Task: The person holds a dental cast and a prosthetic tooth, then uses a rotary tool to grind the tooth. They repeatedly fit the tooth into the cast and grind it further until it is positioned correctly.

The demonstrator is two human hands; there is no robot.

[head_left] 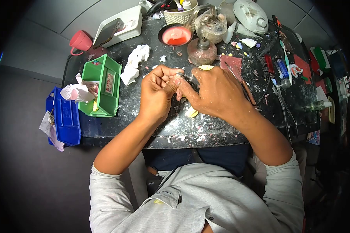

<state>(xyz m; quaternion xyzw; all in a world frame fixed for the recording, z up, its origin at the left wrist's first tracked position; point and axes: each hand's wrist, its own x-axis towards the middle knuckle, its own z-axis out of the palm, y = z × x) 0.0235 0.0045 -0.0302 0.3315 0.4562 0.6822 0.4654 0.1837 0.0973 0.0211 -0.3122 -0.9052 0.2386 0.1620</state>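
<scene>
My left hand (156,91) is closed in a pinch, its fingertips meeting those of my right hand (221,90) above the middle of the worktop. Between the fingertips is a small shiny, thin piece (187,77), mostly covered by the fingers, so its kind does not show. The right hand's fingers curl in towards it, and whitish specks cling to its skin. One pale yellow piece (206,67) shows just behind the right knuckles. Another yellow piece (191,112) lies on the worktop below the hands.
A glass spirit burner (202,52) and a bowl of pink material (176,35) stand beyond my hands. To the left are a green bin (109,87), a blue bin (68,118) and a pink mug (81,42). Tweezers (282,103) and dental teeth (296,70) lie right on the littered worktop (140,130).
</scene>
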